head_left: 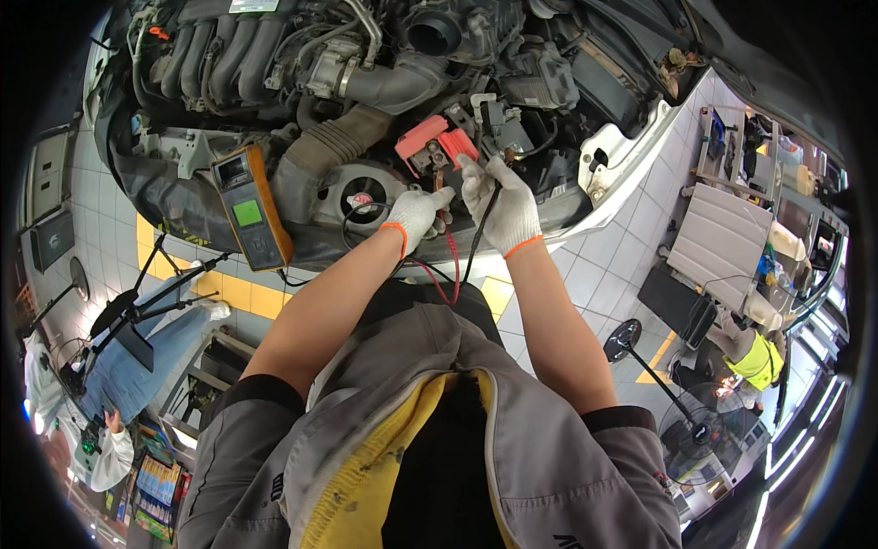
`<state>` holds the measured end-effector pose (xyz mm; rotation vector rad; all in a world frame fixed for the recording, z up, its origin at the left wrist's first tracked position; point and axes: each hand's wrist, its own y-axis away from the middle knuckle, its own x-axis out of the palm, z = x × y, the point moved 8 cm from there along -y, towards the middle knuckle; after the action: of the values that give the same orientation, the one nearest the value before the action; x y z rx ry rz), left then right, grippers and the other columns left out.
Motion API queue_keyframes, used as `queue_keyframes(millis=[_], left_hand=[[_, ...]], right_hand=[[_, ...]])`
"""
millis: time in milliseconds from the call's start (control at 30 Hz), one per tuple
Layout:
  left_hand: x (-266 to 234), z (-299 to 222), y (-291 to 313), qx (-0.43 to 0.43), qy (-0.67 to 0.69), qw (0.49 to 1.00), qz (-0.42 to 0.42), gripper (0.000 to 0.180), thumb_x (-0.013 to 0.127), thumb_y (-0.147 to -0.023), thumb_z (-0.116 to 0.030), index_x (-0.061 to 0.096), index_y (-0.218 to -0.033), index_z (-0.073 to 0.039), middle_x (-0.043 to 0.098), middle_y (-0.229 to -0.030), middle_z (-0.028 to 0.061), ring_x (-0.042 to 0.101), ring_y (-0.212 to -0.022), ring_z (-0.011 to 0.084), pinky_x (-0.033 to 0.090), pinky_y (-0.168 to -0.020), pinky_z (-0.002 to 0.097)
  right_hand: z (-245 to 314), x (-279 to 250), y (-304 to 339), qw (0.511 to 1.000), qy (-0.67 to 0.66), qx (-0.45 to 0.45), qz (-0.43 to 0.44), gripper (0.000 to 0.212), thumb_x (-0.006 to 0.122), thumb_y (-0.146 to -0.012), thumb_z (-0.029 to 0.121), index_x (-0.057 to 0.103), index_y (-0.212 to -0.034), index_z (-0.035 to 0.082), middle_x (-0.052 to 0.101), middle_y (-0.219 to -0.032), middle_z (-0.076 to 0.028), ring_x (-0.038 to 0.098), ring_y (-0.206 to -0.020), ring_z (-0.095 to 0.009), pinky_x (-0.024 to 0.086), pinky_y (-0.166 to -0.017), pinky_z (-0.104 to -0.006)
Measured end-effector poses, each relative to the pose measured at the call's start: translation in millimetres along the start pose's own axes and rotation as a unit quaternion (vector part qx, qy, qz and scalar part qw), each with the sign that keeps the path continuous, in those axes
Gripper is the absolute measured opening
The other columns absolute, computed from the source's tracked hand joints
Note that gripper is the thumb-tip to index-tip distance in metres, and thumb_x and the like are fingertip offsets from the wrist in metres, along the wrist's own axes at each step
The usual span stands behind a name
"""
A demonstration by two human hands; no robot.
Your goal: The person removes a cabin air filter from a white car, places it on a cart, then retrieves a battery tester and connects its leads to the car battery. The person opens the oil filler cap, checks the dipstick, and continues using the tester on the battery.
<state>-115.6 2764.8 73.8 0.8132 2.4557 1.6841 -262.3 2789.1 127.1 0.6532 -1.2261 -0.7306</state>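
Observation:
Both my hands wear white knit gloves with orange cuffs and work over a car's battery area. My left hand (416,218) is closed around a clamp whose copper-coloured jaw (439,179) points up at the battery terminal; a red cable (454,261) hangs below it. Most of the clamp is hidden by the glove. My right hand (508,209) is closed, its fingertips at the edge of the raised red terminal cover (457,145). A black cable (477,240) runs down from its palm. Whatever its fingers pinch is mostly hidden.
An orange-and-black handheld tester (249,212) with a green screen leans on the front edge of the engine bay. Air hoses (334,146) and the engine (219,55) fill the far left. A person in jeans (151,352) and a tripod (151,297) stand at left; a floor fan (622,340) stands right.

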Motion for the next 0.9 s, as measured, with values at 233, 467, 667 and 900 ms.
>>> queue_keyframes(millis=[233, 467, 667, 900], left_hand=[[4, 2, -12, 0.028, 0.013, 1.000, -0.005, 0.039, 0.059, -0.108, -0.035, 0.068, -0.099, 0.002, 0.063, -0.071, 0.0080, 0.056, -0.057, 0.0159, 0.042, -0.054, 0.0318], [3, 6, -25, -0.001, 0.001, 1.000, 0.004, 0.033, 0.049, -0.110, -0.031, 0.066, -0.110, -0.004, 0.067, -0.084, 0.0071, 0.058, -0.063, 0.0149, 0.045, -0.062, 0.0324], [-7, -19, 46, 0.175, -0.320, 0.930, -0.043, 0.051, 0.056, -0.105, -0.046, 0.066, -0.120, 0.002, 0.071, -0.112, 0.0183, 0.067, -0.104, 0.0304, 0.052, -0.093, 0.0400], [43, -11, 88, 0.170, -0.274, 0.943, 0.081, 0.033, 0.066, -0.103, -0.031, 0.068, -0.108, 0.002, 0.074, -0.094, 0.0211, 0.075, -0.091, 0.0341, 0.057, -0.083, 0.0423]], right_hand=[[-10, 3, 12, 0.997, 0.050, 0.023, 0.052, 0.031, 0.066, -0.105, 0.019, 0.059, -0.120, -0.007, 0.072, -0.118, -0.022, 0.072, -0.094, -0.027, 0.064, -0.083, -0.0338], [-1, -4, 30, 0.933, 0.360, 0.005, 0.016, 0.028, 0.059, -0.108, 0.022, 0.061, -0.123, -0.002, 0.074, -0.115, -0.012, 0.071, -0.084, -0.019, 0.056, -0.075, -0.0302], [-10, -34, 80, 0.695, 0.717, -0.030, 0.050, 0.021, 0.059, -0.103, 0.015, 0.060, -0.121, 0.004, 0.073, -0.104, -0.017, 0.067, -0.085, -0.029, 0.055, -0.079, -0.0396], [-26, -34, 118, 0.590, 0.795, 0.046, 0.133, 0.049, 0.060, -0.103, 0.034, 0.056, -0.141, 0.003, 0.069, -0.127, -0.027, 0.067, -0.117, -0.045, 0.052, -0.103, -0.0462]])
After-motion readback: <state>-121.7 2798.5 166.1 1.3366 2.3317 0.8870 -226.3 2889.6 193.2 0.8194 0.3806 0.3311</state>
